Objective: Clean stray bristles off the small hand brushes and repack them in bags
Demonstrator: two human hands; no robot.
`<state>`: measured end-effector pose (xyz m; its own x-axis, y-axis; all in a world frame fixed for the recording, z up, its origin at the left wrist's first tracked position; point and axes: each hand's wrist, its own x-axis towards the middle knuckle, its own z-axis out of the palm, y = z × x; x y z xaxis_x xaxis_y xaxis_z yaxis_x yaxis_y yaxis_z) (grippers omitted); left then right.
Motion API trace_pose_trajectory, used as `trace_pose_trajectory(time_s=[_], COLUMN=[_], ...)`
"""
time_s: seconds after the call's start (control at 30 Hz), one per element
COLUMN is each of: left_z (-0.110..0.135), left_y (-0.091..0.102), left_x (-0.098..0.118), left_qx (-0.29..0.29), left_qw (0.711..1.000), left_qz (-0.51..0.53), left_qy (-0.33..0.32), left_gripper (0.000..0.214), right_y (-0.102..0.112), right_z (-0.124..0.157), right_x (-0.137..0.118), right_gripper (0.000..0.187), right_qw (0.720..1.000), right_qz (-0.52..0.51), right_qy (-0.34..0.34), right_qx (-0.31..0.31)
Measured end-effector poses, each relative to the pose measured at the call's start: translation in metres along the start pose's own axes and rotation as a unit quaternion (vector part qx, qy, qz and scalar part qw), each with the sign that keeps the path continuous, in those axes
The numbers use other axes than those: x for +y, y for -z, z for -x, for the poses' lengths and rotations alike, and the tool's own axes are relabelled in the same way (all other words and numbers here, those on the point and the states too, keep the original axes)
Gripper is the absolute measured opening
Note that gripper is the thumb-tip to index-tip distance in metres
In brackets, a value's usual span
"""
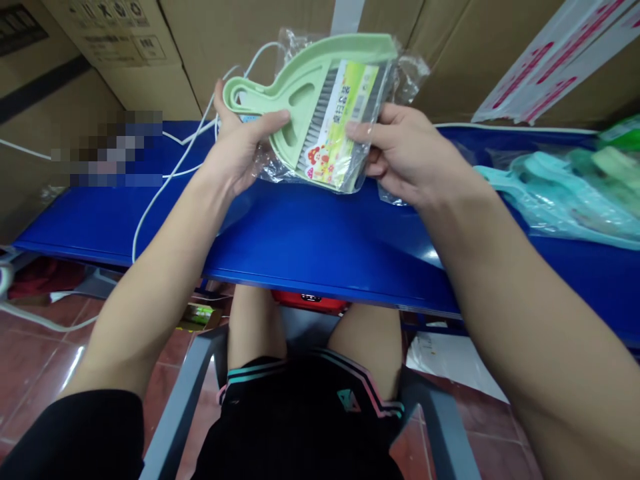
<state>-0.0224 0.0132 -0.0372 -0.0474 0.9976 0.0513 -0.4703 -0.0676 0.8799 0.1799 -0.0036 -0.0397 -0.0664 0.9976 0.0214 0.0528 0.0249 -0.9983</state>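
A light green dustpan [300, 100] with a grey-bristled brush [321, 100] nested in it is held up over the blue table, inside a clear plastic bag. A yellow and white printed label [345, 123] lies across the bristles. My left hand [245, 143] grips the set near the handle end, thumb on the dustpan's face. At the wide end, my right hand [405, 147] pinches the bag and the set's edge, with its thumb over the label. Some fingers of both hands are hidden behind the set.
Several bagged turquoise and green dustpans [560, 190] lie at the right of the blue table [320, 247]. Cardboard boxes [200, 40] stand along the back. A white cable [170, 180] crosses the table's left side. Grey chair arms [183, 393] flank my legs.
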Motion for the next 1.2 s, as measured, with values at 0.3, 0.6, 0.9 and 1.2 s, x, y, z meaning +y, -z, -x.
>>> trace_pose_trajectory(time_s=[0.3,0.6,0.9,1.2], left_z=[-0.005,-0.008,-0.004,-0.010], left_y=[-0.003,0.007,0.007,0.015], left_x=[-0.002,0.003,0.006,0.018], left_qx=[0.024,0.010,-0.007,0.099], left_qw=[0.998,0.999,0.999,0.994], left_qz=[0.033,-0.015,-0.032,-0.046], left_qy=[-0.044,-0.033,0.000,-0.001], left_gripper=[0.105,0.066,0.050,0.066], right_y=[-0.005,-0.009,-0.009,0.019], right_z=[0.004,0.011,0.013,0.002], right_x=[-0.007,-0.016,-0.021,-0.015], right_gripper=[0.011,0.019,0.024,0.013], right_qw=[1.000,0.998,0.998,0.998], right_qz=[-0.005,0.003,-0.001,0.044], right_qy=[0.022,0.006,-0.012,0.041], right_qx=[0.006,0.065,0.070,0.032])
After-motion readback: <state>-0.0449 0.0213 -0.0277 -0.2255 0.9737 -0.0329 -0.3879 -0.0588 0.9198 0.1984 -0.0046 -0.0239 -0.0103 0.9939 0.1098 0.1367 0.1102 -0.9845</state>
